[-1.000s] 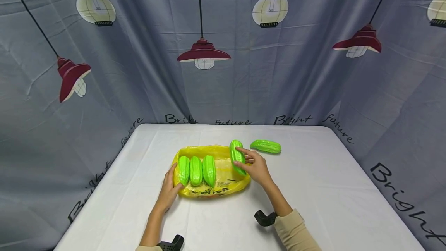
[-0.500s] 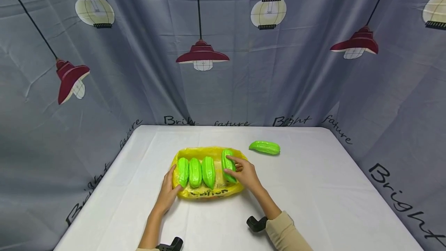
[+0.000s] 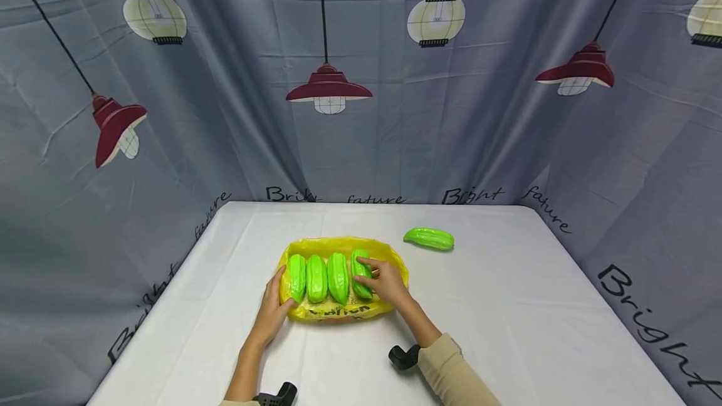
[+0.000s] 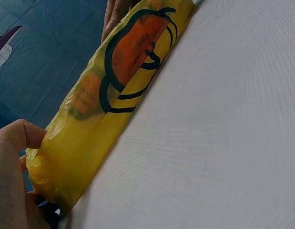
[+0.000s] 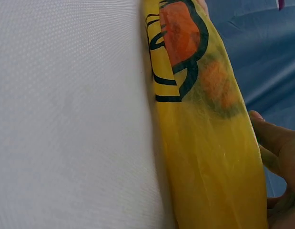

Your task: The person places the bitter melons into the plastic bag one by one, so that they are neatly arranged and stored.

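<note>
A yellow plastic bag, spread wide like a shallow tray, lies on the table with printing on its front side. Inside it, three bright green ridged gourds stand side by side on the left. My left hand grips the bag's left end, the thumb over the near edge; the left wrist view shows that thumb bent against the plastic. With thumb and fingers, my right hand holds another green gourd inside the bag, just right of the three. In the right wrist view the bag's side hides that gourd.
One more green gourd lies on its side behind the bag, to the right. A white cloth covers the table. Blue-grey curtains printed with lamps hang behind and on both sides.
My right hand has carried its gourd left and down from the bag's right edge to beside the other three. The left hand keeps its hold on the bag.
</note>
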Tool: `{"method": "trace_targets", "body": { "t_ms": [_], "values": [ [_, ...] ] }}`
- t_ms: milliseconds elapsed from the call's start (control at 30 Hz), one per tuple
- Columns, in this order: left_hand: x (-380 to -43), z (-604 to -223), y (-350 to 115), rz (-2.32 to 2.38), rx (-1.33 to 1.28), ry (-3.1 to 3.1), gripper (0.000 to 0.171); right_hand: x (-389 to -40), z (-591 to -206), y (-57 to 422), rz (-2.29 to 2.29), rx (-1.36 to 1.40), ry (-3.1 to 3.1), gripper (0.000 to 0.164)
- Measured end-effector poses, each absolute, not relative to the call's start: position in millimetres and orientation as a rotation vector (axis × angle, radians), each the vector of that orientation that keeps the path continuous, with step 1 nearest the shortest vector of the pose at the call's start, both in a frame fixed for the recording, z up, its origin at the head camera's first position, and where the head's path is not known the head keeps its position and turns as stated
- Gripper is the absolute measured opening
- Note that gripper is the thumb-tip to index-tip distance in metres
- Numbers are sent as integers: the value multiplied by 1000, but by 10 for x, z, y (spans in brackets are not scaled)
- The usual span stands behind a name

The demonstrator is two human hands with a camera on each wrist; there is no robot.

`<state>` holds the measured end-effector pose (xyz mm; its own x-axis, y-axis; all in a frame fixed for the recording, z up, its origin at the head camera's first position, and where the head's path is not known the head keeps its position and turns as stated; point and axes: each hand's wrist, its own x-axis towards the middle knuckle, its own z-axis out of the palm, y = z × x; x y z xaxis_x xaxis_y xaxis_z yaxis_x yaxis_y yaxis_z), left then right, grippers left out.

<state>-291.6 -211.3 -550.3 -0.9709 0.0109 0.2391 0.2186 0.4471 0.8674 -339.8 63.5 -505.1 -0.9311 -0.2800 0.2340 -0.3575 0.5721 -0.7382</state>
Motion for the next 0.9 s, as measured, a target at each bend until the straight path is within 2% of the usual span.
{"method": "trace_targets", "body": {
  "t_ms": [900],
  "values": [
    [-2919,-5477,-2119,-1560,-200,-2509,85,-3413,-5054,637,1333,571,-2792,45]
  ]
}}
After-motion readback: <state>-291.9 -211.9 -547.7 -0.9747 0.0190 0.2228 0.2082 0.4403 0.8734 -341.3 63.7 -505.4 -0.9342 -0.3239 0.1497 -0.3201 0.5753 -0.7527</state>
